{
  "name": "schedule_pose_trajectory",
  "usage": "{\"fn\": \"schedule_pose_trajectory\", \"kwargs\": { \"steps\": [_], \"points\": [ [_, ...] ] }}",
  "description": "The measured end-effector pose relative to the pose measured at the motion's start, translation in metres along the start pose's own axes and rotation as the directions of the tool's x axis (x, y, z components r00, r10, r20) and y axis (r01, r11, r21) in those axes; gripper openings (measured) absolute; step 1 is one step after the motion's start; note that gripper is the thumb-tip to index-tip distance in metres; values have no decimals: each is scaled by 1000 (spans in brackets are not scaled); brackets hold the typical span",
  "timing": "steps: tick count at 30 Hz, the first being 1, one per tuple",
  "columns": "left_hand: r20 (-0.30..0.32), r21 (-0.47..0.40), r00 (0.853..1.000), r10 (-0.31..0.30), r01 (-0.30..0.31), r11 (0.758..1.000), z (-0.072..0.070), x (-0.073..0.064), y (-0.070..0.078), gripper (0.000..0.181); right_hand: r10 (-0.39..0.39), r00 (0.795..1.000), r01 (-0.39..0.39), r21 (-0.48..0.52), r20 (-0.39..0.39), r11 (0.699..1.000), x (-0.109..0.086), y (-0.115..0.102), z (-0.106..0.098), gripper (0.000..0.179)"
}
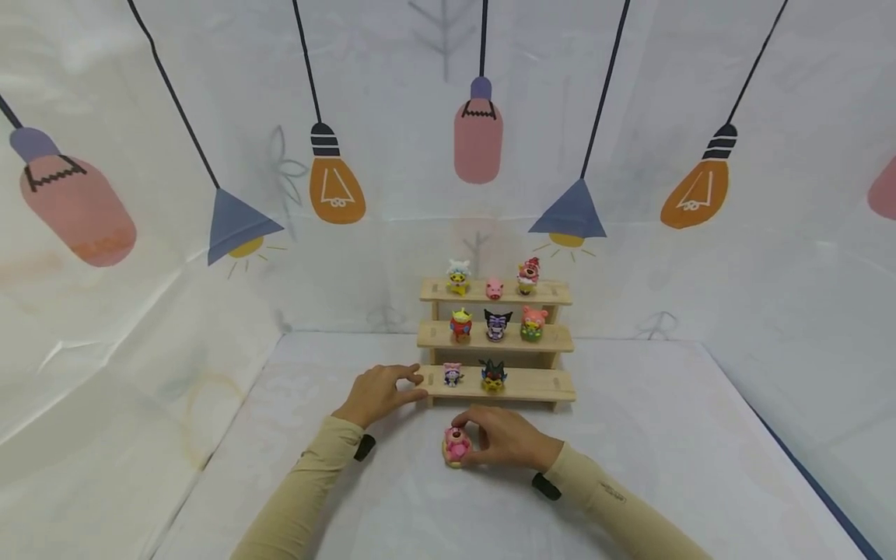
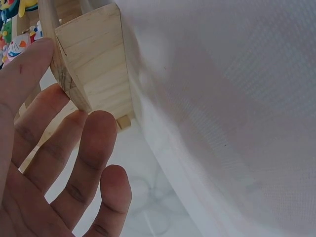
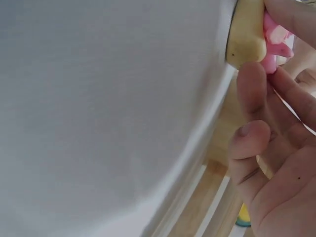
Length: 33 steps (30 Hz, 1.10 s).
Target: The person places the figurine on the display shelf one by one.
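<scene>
In the head view my right hand (image 1: 509, 437) pinches a small pink bear figurine (image 1: 457, 445) with a yellowish base, in front of the wooden shelf. The right wrist view shows the figurine's pale yellow base (image 3: 246, 34) against the white surface, with fingers of my right hand (image 3: 284, 148) around its side. My left hand (image 1: 378, 395) is at the left end of the bottom tier of the stepped wooden shelf (image 1: 532, 383). In the left wrist view, fingertips of my left hand (image 2: 59, 163) touch the shelf's end (image 2: 96, 49), loosely bent and spread.
On the bottom tier stand a pink-and-white figurine (image 1: 452, 375) and a dark-eared figurine (image 1: 493, 376). The middle tier (image 1: 553, 337) and top tier (image 1: 556, 294) hold several more figurines. A white cloth wall (image 1: 392, 264) with printed lamps rises behind the shelf.
</scene>
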State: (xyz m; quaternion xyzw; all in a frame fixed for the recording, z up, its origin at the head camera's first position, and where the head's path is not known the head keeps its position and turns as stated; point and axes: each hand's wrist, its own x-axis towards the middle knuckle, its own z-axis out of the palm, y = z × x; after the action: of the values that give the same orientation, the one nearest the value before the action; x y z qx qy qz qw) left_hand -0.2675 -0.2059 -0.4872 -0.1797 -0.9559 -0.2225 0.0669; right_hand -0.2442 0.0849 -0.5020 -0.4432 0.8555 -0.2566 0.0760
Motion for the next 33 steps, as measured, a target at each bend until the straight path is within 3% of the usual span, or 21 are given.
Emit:
{"fn": "schedule_pose_trajectory", "kwargs": {
  "steps": [11,20,26,33],
  "points": [
    [-1,-2,1000,6,-6,1000,0,0,0,37,-13,995,9,-35,-100,999,-35,15,-11,54],
    [-14,-12,1000,5,-5,1000,-2,0,-1,36,-34,971,33,-9,-237,999,-65,26,-36,60],
    [-16,-28,1000,4,-4,1000,-3,0,-1,35,-18,947,10,-28,-322,1000,-73,40,-57,58],
    [-3,-22,1000,14,-14,1000,-3,0,1,36,4,932,-30,-67,-362,997,-72,53,-75,60]
  ]
}}
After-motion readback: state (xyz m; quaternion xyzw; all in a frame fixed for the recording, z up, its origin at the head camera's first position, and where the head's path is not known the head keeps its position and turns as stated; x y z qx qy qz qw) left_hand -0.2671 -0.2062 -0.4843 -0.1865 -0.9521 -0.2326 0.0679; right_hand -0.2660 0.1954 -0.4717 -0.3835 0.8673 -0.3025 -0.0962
